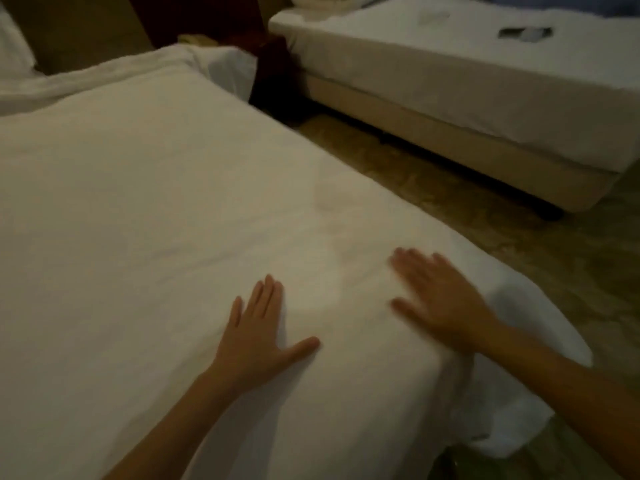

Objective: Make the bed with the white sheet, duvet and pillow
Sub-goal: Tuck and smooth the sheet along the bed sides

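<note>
The left hand [258, 336] lies flat on the white sheet [156, 202], fingers straight and close together, thumb spread to the right, holding nothing. The right hand [441, 299] is just beside it, nearer the right edge of the bed [287, 133]. It is also flat and wide with spread fingers, though its outline is blurred. Both palms press on the cloth and neither pinches it.

The sheet lies directly under both hands and covers the bed up to the head end. It looks mostly smooth, with faint creases between the hands. Whether this top layer is the sheet or the duvet cannot be told for sure. To the right of the right hand, a loose corner [519, 403] hangs over the foot corner of the bed toward the floor [519, 237] and is not tucked.

The step in hand seems to be smoothing the cloth near the foot corner. The next move probably calls for gripping that hanging corner, pulling it tight and folding it under the mattress — done carefully, so the smoothed area does not wrinkle.

At the head end a folded band of white cloth [104, 77] crosses the bed, and a white shape [8, 43] at the far left corner may be the pillow. A second bed [450, 81] stands well apart across the floor.
</note>
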The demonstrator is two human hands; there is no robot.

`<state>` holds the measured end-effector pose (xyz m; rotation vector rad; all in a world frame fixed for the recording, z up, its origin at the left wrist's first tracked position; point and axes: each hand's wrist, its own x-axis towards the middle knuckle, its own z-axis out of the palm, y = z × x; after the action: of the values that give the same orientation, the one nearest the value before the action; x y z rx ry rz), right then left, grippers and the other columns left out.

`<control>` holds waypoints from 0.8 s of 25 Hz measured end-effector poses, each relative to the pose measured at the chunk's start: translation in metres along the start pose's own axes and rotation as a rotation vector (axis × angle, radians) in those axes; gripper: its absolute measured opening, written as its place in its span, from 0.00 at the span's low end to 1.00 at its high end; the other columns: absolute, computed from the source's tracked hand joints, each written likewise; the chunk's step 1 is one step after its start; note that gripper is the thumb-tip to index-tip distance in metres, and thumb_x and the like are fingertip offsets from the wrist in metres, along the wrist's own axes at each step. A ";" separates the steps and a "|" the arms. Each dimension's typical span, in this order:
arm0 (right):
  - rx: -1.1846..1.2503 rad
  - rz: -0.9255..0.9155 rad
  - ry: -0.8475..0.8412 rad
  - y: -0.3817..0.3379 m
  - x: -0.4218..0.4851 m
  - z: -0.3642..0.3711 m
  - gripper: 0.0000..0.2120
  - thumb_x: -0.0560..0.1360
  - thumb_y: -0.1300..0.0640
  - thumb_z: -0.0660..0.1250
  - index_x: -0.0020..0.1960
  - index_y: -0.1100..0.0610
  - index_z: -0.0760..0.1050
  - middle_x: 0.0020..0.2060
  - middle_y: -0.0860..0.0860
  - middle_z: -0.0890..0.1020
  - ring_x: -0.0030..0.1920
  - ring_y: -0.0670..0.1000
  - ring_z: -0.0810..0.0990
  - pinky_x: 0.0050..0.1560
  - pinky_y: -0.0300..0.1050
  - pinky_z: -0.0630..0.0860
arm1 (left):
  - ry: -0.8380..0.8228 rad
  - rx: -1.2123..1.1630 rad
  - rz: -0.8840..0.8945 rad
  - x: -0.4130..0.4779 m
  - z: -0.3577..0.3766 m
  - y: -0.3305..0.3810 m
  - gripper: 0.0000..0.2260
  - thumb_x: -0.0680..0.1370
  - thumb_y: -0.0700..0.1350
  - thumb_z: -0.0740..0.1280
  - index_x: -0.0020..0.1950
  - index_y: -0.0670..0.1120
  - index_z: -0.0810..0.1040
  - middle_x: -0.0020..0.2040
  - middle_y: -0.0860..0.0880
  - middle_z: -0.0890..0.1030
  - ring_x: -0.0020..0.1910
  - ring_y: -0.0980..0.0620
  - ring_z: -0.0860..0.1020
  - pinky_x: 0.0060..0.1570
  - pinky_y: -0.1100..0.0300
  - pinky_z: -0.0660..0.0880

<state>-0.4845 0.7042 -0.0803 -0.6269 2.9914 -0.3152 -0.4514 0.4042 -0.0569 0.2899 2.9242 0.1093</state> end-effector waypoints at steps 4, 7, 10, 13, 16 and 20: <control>-0.096 0.144 -0.041 0.073 -0.007 -0.016 0.53 0.61 0.26 0.19 0.78 0.54 0.42 0.77 0.51 0.44 0.77 0.51 0.43 0.74 0.51 0.42 | 0.061 0.034 -0.037 -0.020 0.031 0.084 0.57 0.57 0.80 0.29 0.76 0.44 0.34 0.73 0.50 0.30 0.71 0.55 0.28 0.71 0.51 0.31; -0.123 -0.119 0.032 0.045 -0.044 0.000 0.42 0.73 0.30 0.28 0.77 0.56 0.45 0.77 0.53 0.49 0.76 0.51 0.44 0.74 0.48 0.39 | 0.093 0.018 -0.002 0.008 0.040 0.148 0.52 0.63 0.78 0.33 0.76 0.43 0.36 0.74 0.49 0.33 0.73 0.52 0.32 0.72 0.49 0.32; -0.177 -0.341 0.087 0.020 -0.085 0.035 0.34 0.79 0.35 0.44 0.76 0.58 0.54 0.75 0.56 0.60 0.75 0.53 0.53 0.73 0.52 0.49 | 0.134 0.130 0.142 -0.015 0.049 0.153 0.47 0.71 0.75 0.40 0.77 0.41 0.48 0.77 0.44 0.46 0.76 0.48 0.47 0.74 0.46 0.45; -0.205 -0.443 0.255 0.011 -0.090 0.045 0.36 0.78 0.35 0.48 0.76 0.59 0.54 0.74 0.58 0.62 0.75 0.54 0.52 0.73 0.53 0.50 | 0.212 0.213 0.210 -0.084 0.064 0.100 0.41 0.74 0.69 0.55 0.76 0.41 0.58 0.76 0.44 0.57 0.75 0.48 0.57 0.71 0.47 0.55; -0.182 -0.679 0.427 -0.039 -0.072 0.031 0.34 0.79 0.38 0.51 0.75 0.60 0.54 0.75 0.57 0.58 0.76 0.55 0.54 0.74 0.55 0.53 | 0.341 0.319 0.089 -0.149 0.071 0.041 0.42 0.74 0.71 0.53 0.76 0.41 0.58 0.76 0.43 0.59 0.75 0.48 0.56 0.72 0.49 0.52; -0.254 -0.892 0.561 -0.119 -0.078 0.103 0.36 0.78 0.37 0.52 0.77 0.61 0.50 0.75 0.56 0.55 0.76 0.55 0.52 0.75 0.54 0.49 | 0.487 0.457 0.064 -0.200 0.126 0.018 0.40 0.75 0.67 0.57 0.77 0.42 0.55 0.77 0.43 0.56 0.76 0.45 0.54 0.73 0.44 0.52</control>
<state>-0.3557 0.6101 -0.1540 -2.2162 3.0181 -0.1536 -0.2296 0.3881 -0.1396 0.4830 3.3924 -0.5642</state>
